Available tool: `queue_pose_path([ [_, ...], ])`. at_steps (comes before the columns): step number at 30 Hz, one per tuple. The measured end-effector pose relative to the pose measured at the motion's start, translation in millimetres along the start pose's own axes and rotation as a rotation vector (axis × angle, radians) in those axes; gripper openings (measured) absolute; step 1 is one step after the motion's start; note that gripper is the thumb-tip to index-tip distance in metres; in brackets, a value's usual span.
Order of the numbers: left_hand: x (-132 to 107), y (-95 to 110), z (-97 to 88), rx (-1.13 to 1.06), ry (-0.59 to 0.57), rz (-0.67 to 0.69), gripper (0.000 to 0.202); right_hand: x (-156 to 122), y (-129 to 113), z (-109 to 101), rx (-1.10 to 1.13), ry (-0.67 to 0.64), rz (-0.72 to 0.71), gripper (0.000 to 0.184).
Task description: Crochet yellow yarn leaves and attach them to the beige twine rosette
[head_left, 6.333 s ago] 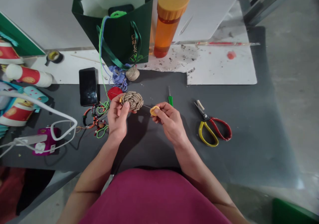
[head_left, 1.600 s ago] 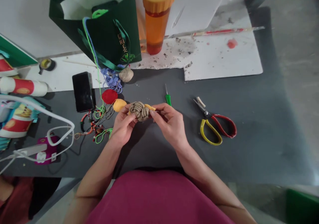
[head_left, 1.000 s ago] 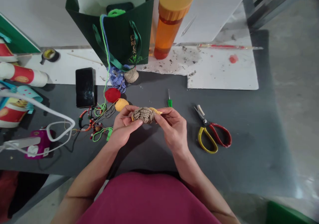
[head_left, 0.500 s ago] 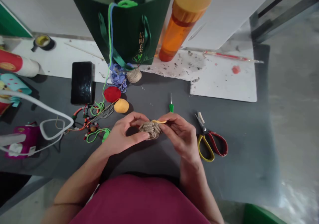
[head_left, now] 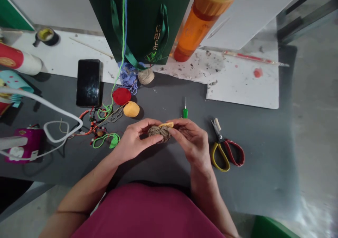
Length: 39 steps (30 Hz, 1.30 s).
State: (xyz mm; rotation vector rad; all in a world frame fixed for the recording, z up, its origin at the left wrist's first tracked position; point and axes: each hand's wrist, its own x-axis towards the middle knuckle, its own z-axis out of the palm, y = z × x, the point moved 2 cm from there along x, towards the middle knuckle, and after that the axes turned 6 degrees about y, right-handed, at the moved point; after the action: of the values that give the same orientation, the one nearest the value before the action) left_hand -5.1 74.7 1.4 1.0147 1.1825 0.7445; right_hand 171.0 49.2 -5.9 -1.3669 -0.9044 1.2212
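Observation:
Between my two hands is a small brown crocheted piece (head_left: 160, 133) with a yellow edge piece (head_left: 167, 124) along its top. My left hand (head_left: 138, 137) grips the brown piece from the left, thumb in front and fingers behind. At its right end, the thumb and fingers of my right hand (head_left: 191, 139) pinch the yellow piece against the brown one. Just beyond my right hand lies a green-handled crochet hook (head_left: 185, 113), its metal shaft pointing away. Scissors (head_left: 221, 142) with one yellow and one red handle rest to the right of that hand, blades partly apart.
Left of my hands lie a yellow yarn ball (head_left: 131, 109), a red ball (head_left: 121, 96), a beaded string (head_left: 92, 123) and a black phone (head_left: 88, 83). A dark green paper bag (head_left: 139, 26) and an orange bottle (head_left: 198, 26) stand behind. A white cable (head_left: 52, 107) arches at left.
The brown piece has tilted in my hands and more of the yellow piece shows on top. My view has shifted slightly, so the table things appear farther right.

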Motion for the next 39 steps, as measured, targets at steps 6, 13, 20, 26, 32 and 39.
queue_pose_path([
  [6, 2, -6, 3.9, -0.215, -0.056, -0.193, 0.03, 0, 4, 4, -0.075, 0.029, -0.032, 0.016],
  [13, 6, -13, 6.9, -0.227, -0.065, -0.165, 0.026, 4, 12, 8, -0.118, 0.096, -0.017, 0.014],
  [20, 14, -19, 0.4, -0.612, 0.036, -0.3, 0.037, 0, 6, 3, -0.205, 0.243, -0.149, 0.013],
  [26, 18, -22, -5.2, -0.756, 0.106, -0.325, 0.028, -5, 6, 11, -0.202, -0.018, -0.106, 0.027],
  [32, 18, -20, -2.9, -0.795, 0.109, -0.259, 0.031, 2, 16, 15, -0.086, -0.098, 0.101, 0.029],
  [39, 19, -28, -6.0, -0.825, 0.163, -0.402, 0.015, 0, 19, 21, -0.063, -0.11, 0.101, 0.023],
])
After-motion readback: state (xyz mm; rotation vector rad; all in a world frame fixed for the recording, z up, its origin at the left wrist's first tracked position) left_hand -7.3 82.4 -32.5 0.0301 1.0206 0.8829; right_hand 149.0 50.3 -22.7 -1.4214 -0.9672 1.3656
